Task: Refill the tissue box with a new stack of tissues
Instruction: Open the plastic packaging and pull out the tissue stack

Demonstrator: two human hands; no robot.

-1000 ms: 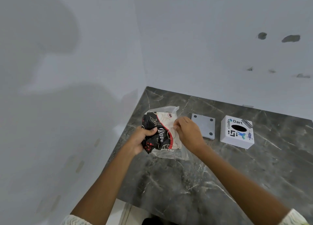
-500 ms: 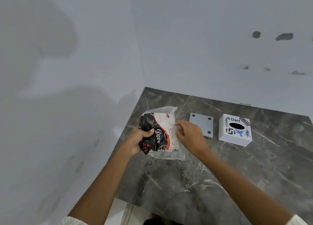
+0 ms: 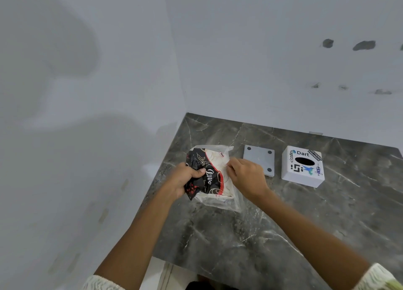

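Left hand (image 3: pixel 182 180) gripping crumpled black-and-white plastic tissue pack (image 3: pixel 210 176), right hand (image 3: pixel 245 177) fingertips pinching its right edge, white sticker-covered tissue box (image 3: pixel 302 166) well right of both.

One head camera looks forward and down from above the counter (image 3: pixel 250 235), near enough that both forearms fill the lower frame; walls take the upper half

A dark grey marble tabletop (image 3: pixel 272 235) stands in a corner between two pale walls (image 3: pixel 250 60). The right wall has some dark chipped marks (image 3: pixel 363 45). Soft shadows fall on the left wall.
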